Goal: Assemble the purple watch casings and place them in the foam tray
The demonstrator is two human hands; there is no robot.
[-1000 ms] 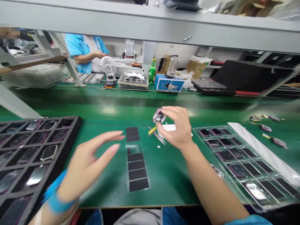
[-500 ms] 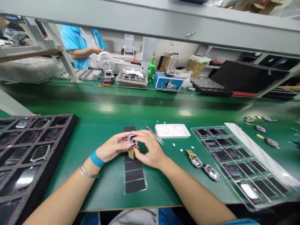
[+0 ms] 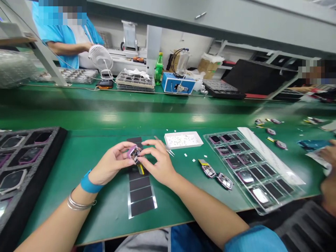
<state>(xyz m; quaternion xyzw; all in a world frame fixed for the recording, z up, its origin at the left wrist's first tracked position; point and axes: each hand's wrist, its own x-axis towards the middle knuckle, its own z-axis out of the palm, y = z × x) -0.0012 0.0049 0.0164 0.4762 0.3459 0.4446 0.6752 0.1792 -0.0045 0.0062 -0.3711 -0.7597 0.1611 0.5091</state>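
My left hand and my right hand meet over the green table, both pinching a small purple-cased device with its inner parts showing and a yellow tab hanging below it. Under them lies a clear strip of black rectangular pads. Metal tweezers rest just beyond my right hand, beside a shallow white tray of tiny parts. Two more opened devices lie on the table to the right of my right forearm.
A black foam tray of devices sits at the left. A clear blister tray with devices sits at the right, with a white paper strip beside it. Another person's hand is at the far right. A person in blue works across the conveyor.
My right hand brought the purple device down from above the table to meet my left hand. Both hands now hold it. The camera view has swung to the right.
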